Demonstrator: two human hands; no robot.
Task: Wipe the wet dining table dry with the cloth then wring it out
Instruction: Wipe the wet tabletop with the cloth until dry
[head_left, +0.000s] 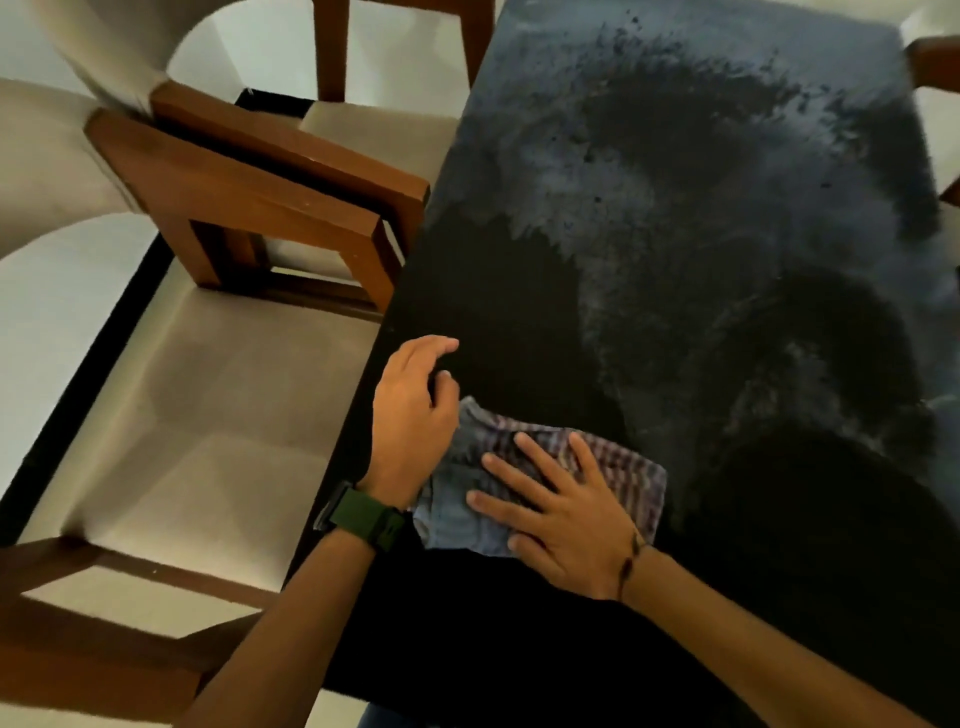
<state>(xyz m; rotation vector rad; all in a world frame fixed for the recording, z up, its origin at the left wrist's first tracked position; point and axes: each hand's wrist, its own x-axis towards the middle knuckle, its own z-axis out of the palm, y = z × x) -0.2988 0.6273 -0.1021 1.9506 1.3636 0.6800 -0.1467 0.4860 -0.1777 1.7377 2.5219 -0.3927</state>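
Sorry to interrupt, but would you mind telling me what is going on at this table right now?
A person is wiping a dark dining table with a striped cloth. The right hand presses flat on the cloth with fingers spread, near the table's left edge. The left hand rests at the cloth's left end, fingers loosely curled; whether it grips the cloth is unclear. Much of the tabletop shows greyish wet smears. Wooden chairs with pale cushions stand along the left side. Wringing has not begun.
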